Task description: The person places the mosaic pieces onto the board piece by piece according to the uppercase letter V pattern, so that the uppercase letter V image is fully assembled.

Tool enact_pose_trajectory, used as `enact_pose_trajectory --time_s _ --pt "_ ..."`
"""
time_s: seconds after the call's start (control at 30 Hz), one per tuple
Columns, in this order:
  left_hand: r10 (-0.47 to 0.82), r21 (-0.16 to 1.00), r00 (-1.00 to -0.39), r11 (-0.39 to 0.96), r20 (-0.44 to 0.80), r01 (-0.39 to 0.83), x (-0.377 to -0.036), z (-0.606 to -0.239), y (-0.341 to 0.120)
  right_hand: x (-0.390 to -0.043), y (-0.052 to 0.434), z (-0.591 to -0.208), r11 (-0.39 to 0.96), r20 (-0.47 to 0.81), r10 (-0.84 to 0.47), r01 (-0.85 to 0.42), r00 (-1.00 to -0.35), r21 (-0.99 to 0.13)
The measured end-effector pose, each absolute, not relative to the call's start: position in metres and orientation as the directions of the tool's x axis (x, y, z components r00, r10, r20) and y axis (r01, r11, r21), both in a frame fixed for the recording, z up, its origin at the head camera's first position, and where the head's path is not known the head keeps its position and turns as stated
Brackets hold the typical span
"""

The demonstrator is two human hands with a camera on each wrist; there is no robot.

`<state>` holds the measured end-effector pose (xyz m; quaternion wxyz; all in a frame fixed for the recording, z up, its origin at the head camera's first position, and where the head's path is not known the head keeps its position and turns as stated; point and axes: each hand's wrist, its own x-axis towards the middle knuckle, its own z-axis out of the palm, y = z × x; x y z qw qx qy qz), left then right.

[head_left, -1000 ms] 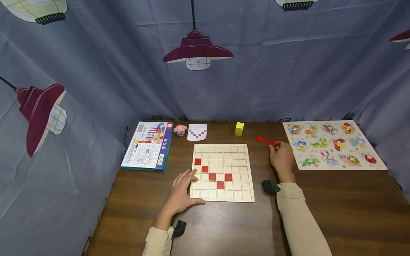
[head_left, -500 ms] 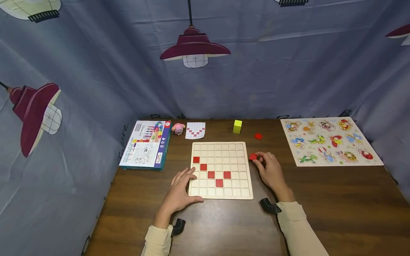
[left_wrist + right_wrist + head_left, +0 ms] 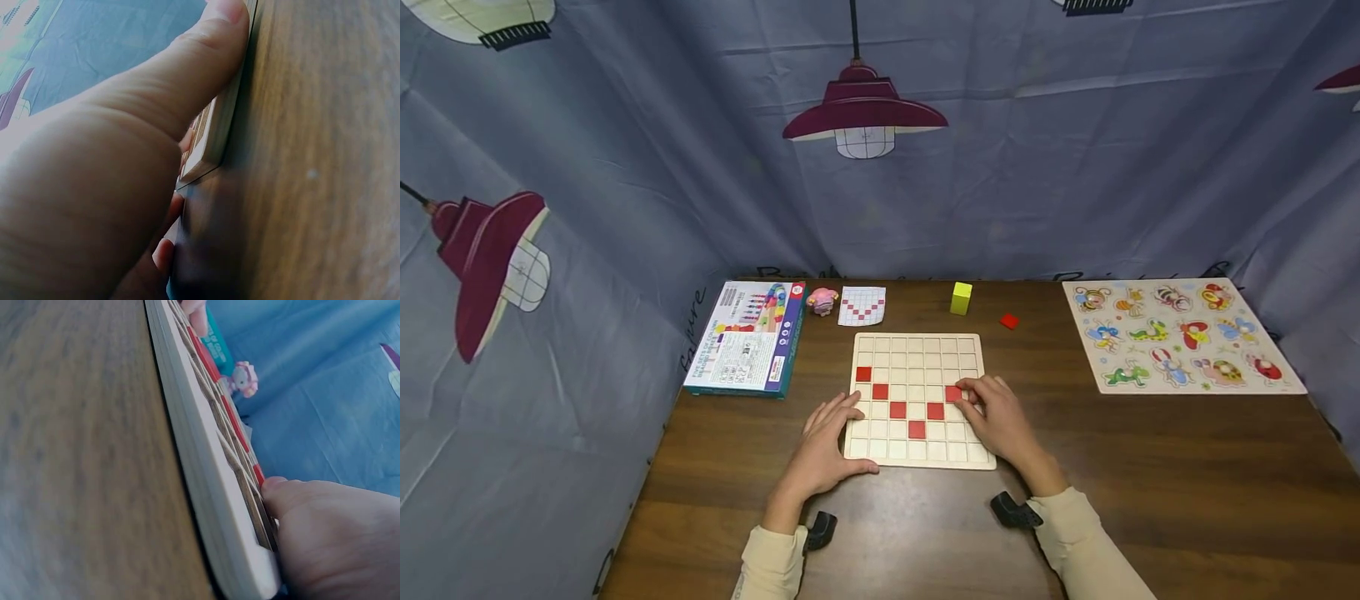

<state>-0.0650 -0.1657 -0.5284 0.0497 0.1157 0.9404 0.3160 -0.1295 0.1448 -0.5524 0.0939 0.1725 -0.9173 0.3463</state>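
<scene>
A pale wooden grid board [image 3: 888, 350] lies flat on the table. Several red square tiles sit in its cells in a slanting line down to the right, then up again. My right hand [image 3: 1006, 423] is over the board's right side, thumb and forefinger pinching a red tile [image 3: 953, 393] at a cell in the upper right arm of that pattern. At the lower left corner, my left hand [image 3: 826, 443] rests against the board, fingers spread along the left edge. Its thumb [image 3: 206, 47] lies straight along the near edge in the left wrist view.
One loose red tile [image 3: 1009, 322] lies behind the board, right of a yellow-green block [image 3: 960, 298]. A pattern card [image 3: 862, 306], a small pink figurine [image 3: 822, 301] and a box [image 3: 741, 342] stand back left. An insect puzzle board [image 3: 1180, 337] lies at the right.
My right hand has carried a red tile from the table's back right leftward onto the board's grid. My left hand stays at the board's corner.
</scene>
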Motion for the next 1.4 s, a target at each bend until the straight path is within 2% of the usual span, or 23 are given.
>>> enact_pose_trajectory --time_s 0.33,0.67,1.0,1.2,1.4 --pt "0.253 0.623 -0.967 0.760 -0.019 0.187 -0.065 -0.525 -0.164 -0.130 0.143 -0.550 0.708 0.275 -0.196 -0.330 -0.941 -0.624" --pt "0.254 0.629 -0.967 0.751 0.006 0.201 -0.062 -0.526 -0.164 -0.134 0.157 -0.538 0.699 0.220 -0.207 -0.301 -0.953 -0.648" --pt "0.248 0.624 -0.969 0.758 -0.007 0.190 -0.064 -0.527 -0.164 -0.193 0.220 -0.550 0.732 0.231 -0.066 -0.204 -0.971 -0.649" --pt "0.251 0.621 -0.968 0.760 -0.009 0.191 -0.065 -0.526 -0.164 -0.230 0.226 -0.549 0.761 0.208 0.006 -0.131 -0.978 -0.635" --pt "0.251 0.633 -0.968 0.751 -0.011 0.188 -0.063 -0.527 -0.166 -0.247 0.225 -0.549 0.774 0.165 0.014 -0.094 -0.986 -0.627"
